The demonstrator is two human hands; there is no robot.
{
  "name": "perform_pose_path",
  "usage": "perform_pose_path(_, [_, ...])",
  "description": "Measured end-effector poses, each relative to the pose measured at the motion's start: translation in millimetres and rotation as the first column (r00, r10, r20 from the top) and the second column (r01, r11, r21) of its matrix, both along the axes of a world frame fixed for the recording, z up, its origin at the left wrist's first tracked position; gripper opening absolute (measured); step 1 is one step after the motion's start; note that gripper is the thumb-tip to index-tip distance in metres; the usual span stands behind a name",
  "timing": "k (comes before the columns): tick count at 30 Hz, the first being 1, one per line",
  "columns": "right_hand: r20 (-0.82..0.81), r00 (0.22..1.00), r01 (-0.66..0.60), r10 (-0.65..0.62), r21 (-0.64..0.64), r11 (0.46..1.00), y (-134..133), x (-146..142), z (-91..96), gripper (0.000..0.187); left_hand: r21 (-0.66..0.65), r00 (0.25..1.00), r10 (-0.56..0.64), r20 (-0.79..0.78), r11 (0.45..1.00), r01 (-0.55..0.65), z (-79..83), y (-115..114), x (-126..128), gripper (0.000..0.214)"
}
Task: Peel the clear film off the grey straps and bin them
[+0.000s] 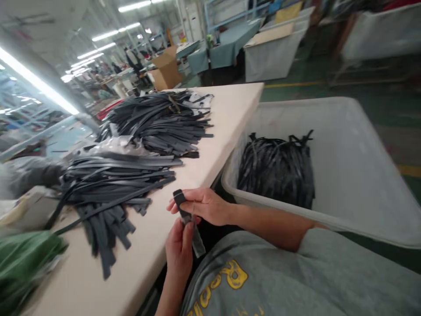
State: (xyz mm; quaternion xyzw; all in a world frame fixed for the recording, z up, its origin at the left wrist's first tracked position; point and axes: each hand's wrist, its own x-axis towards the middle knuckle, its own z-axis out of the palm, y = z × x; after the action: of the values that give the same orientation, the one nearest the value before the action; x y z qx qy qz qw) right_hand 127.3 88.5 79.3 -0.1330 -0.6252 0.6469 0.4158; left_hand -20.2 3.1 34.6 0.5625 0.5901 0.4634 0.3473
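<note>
My two hands meet just off the near edge of the cream table (230, 114), over my grey shirt. My right hand (205, 205) is closed in a pinch on the top end of a short dark grey strap (197, 243). My left hand (179, 250) grips the same strap lower down, with its fingers wrapped round it. The strap stands nearly upright between them. A pile of long dark grey straps (112, 184) lies on the table just left of my hands. A second, larger pile of straps (161, 120) lies farther back.
A large white bin (355, 175) stands to the right of the table with a bundle of dark straps (276, 169) in it. Something green (23, 259) lies at the table's near left. Cardboard boxes, covered tables and people show far back in the hall.
</note>
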Motion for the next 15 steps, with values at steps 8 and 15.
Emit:
perform_pose_path(8, [-0.007,0.935,0.355,-0.356,0.062,0.933,17,67,-20.2,0.038,-0.253,0.932,-0.363,0.007,0.901,0.353,-67.9,-6,32,0.039])
perform_pose_path(15, [0.153,0.570,0.746,-0.808,0.317,0.586,65,190,-33.8,0.032,-0.420,0.978,-0.186,0.097,0.883,0.209,-112.3,-16,-1,0.056])
